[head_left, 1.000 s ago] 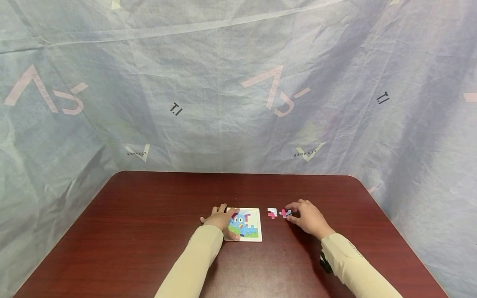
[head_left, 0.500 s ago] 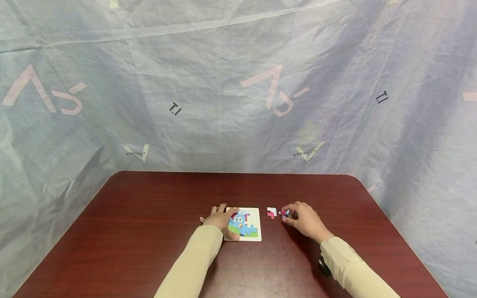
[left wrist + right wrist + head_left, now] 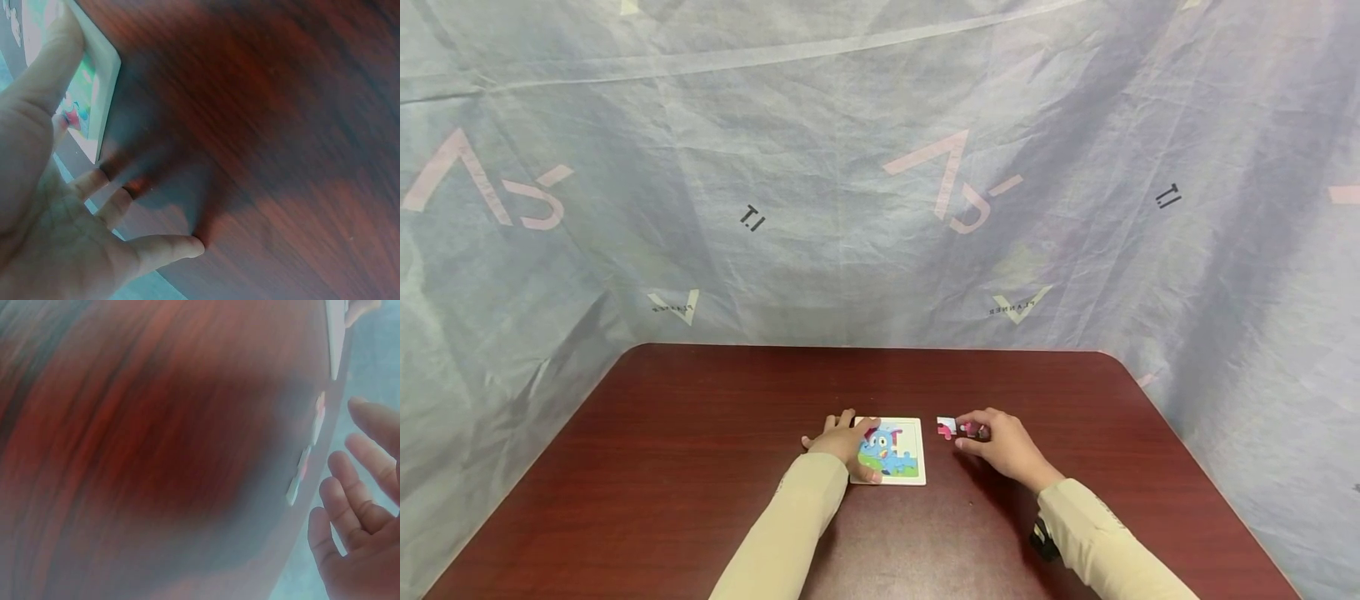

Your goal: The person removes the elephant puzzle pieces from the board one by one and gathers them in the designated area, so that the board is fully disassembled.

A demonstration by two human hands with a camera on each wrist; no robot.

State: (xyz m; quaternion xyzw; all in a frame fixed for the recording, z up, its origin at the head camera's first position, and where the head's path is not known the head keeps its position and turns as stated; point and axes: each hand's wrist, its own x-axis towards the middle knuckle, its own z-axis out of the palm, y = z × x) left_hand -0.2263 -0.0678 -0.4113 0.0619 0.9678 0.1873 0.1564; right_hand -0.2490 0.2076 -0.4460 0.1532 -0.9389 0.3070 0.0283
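Observation:
My left hand (image 3: pixel 841 443) rests with spread fingers on the left side of a white-framed jigsaw puzzle board (image 3: pixel 922 457). A blue cartoon animal is partly assembled in it, and the upper right shows bare backing. The left wrist view has the thumb lying along the board's frame (image 3: pixel 109 72). Right of the board lie two loose jigsaw pieces: a white and pink one (image 3: pixel 947 427) and a pink and blue one (image 3: pixel 968 429), partly hidden by fingers. My right hand (image 3: pixel 1011 448) hovers over them, its loosely bent fingers apart from both pieces in the right wrist view.
The dark red wooden table (image 3: pixel 700 517) stretches out around the board. A grey printed cloth (image 3: pixel 842 167) hangs behind the table and along its sides. A dark object (image 3: pixel 1043 542) shows beneath the right sleeve at the wrist.
My right hand has shifted left, from the pink and blue piece toward the white and pink one. Both pieces lie where they were. The left hand and board have stayed put.

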